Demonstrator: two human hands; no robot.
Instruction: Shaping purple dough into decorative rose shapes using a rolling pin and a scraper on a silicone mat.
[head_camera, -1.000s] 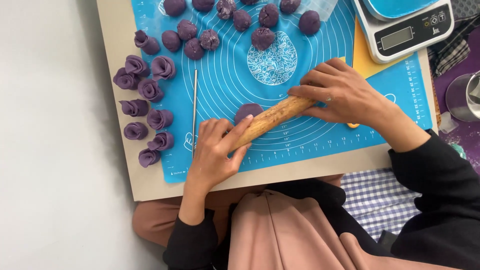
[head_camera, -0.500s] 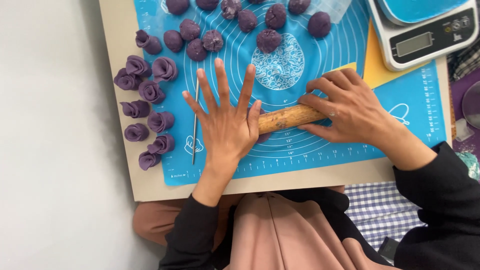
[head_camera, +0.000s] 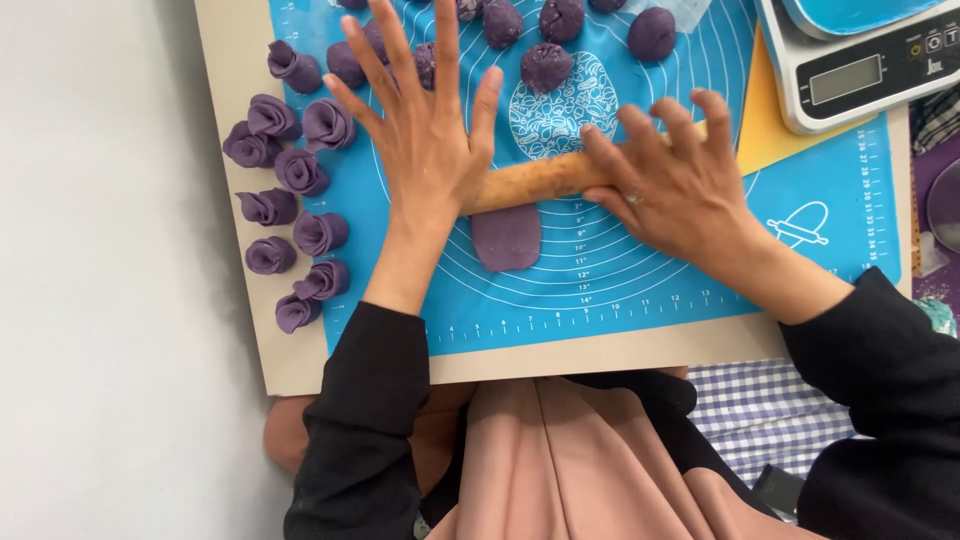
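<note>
On the blue mat (head_camera: 640, 290), centre: both palms flat on a wooden rolling pin (head_camera: 545, 178), purple dough sheet (head_camera: 506, 237) just near of it.

Left hand (head_camera: 425, 140) and right hand (head_camera: 672, 178) lie open, fingers spread, pressing down on the pin rather than clasping it. Pin's long axis runs left to right, right end tilted slightly far. Dough sheet lies between the wrists, closer to the left hand. Shaped purple rolls (head_camera: 290, 170) stand at far left; dough balls (head_camera: 548, 66) far of the pin.

A beige board (head_camera: 600, 355) carries a blue silicone mat (head_camera: 640, 290) that covers most of it. Along the board's left edge lie purple dough roses (head_camera: 285, 170), partly on the mat. A kitchen scale (head_camera: 860, 70) sits at its far right corner, over a yellow sheet (head_camera: 755, 125).
</note>
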